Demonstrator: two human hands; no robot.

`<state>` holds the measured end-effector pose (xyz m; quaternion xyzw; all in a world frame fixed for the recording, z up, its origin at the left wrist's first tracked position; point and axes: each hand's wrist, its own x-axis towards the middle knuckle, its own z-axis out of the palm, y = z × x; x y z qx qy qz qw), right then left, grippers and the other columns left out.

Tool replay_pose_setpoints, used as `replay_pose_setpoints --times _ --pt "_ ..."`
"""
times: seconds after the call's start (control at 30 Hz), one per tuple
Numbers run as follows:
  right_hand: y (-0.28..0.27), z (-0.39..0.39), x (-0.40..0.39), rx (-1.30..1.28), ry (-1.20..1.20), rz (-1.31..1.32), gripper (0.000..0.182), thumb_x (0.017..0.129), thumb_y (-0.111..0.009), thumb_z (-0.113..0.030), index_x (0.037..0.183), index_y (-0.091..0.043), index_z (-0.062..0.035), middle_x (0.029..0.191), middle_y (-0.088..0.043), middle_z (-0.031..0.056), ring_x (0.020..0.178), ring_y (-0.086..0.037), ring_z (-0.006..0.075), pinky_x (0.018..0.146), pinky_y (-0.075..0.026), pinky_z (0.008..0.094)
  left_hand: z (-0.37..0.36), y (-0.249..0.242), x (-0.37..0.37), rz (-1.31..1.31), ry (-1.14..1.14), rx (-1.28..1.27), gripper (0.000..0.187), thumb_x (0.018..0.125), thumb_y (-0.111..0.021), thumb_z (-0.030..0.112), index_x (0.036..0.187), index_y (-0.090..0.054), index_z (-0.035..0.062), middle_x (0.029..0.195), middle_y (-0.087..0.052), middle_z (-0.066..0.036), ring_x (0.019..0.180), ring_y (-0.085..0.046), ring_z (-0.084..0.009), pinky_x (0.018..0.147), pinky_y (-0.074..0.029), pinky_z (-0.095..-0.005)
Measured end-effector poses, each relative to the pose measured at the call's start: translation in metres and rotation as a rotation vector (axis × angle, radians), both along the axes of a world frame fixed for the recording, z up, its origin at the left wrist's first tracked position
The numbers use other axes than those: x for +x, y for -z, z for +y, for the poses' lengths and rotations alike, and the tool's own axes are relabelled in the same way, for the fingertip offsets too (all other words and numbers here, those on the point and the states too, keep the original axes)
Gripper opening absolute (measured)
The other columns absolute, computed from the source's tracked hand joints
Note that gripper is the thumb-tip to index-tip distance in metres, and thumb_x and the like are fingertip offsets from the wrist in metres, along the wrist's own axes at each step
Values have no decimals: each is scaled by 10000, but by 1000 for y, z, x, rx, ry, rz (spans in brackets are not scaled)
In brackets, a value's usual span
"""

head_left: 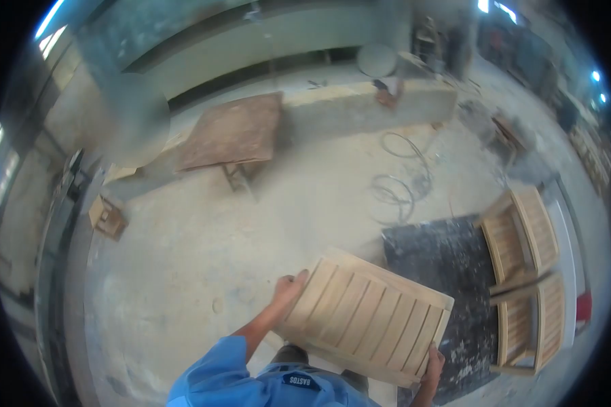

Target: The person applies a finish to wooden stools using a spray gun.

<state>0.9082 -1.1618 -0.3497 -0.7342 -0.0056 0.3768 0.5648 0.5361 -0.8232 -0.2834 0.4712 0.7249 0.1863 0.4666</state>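
In front of my body I hold a pale slatted wooden panel (pixel 366 315), tilted, with its slats running across it. My left hand (pixel 290 290) is closed on its left edge near the far corner. At the near right corner my right hand (pixel 433 366) grips the opposite edge, its fingers partly hidden by the wood. Part of the panel's frame shows behind the slatted face. To the right, beside my right hand, lies a black, paint-spotted work surface (pixel 438 261).
Two slatted wooden pieces of furniture (pixel 519 234) (pixel 531 325) stand at the right edge of the black surface. A brown square-topped table (pixel 234 132) stands ahead. Coiled hose (pixel 394 193) lies on the dusty floor. A small wooden stool (pixel 107 217) is at far left.
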Motion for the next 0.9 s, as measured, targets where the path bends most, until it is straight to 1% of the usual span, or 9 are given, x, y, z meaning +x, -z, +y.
replay_pose_setpoints --times 0.13,0.2,0.27,0.33,0.47,0.6,0.67,0.77,0.9 --pt "-82 165 -124 88 -139 -73 382 863 -720 -273 998 -631 73 892 -657 114 778 -612 182 718 -506 322 87 -72 -171 -249 -280 101 589 871 -649 447 968 -670 -134 905 -699 -222 814 -662 -238 769 -513 -357" --pt "-90 208 -137 135 -189 -99 263 859 -720 -211 936 -651 30 844 -660 75 742 -612 166 706 -511 305 95 -104 -200 -308 -392 144 533 894 -652 402 1003 -674 -119 951 -700 -204 855 -653 -212 789 -507 -353" --pt "-106 274 -171 259 -146 -96 280 859 -714 -201 996 -654 36 895 -670 72 773 -626 164 723 -514 297 135 -110 -258 -229 -506 246 538 907 -641 399 1052 -661 -119 992 -694 -198 901 -645 -214 824 -497 -349" --pt "-129 334 -201 312 -300 -105 311 858 -706 -182 1063 -650 45 953 -676 77 808 -634 163 746 -513 296 165 -138 -305 -293 -539 306 538 927 -619 383 1130 -633 -116 1072 -674 -195 980 -626 -219 876 -480 -351" --pt "-162 455 -232 571 -571 -18 366 852 -696 -202 1100 -642 62 983 -678 82 848 -635 154 753 -504 294 219 -234 -340 -403 -530 459 542 960 -576 366 1246 -582 -94 1211 -626 -173 1075 -591 -231 938 -455 -358" --pt "-194 608 -269 688 -604 -212 398 839 -680 -218 1110 -636 71 982 -677 78 859 -630 143 751 -494 280 321 -260 -392 -437 -584 662 567 962 -559 404 1278 -565 -67 1244 -612 -142 1090 -588 -220 946 -450 -343" --pt "-230 682 -294 837 -654 -124 404 829 -672 -202 1123 -631 72 981 -676 78 864 -627 140 759 -493 283 385 -281 -417 -450 -582 794 578 966 -543 425 1283 -562 -57 1232 -619 -134 1089 -593 -224 953 -447 -339" --pt "-256 785 -321 865 -690 -129 382 849 -670 -207 1116 -635 63 976 -677 73 842 -630 135 747 -504 293 457 -327 -439 -436 -568 760 595 972 -523 438 1310 -537 -52 1252 -605 -145 1130 -578 -231 984 -432 -345" --pt "-264 902 -348 913 -722 -44 382 877 -668 -243 1107 -638 60 960 -684 74 812 -637 134 726 -513 289 565 -340 -466 -450 -581 786 597 967 -521 453 1286 -545 -50 1264 -591 -146 1143 -572 -235 989 -430 -357"
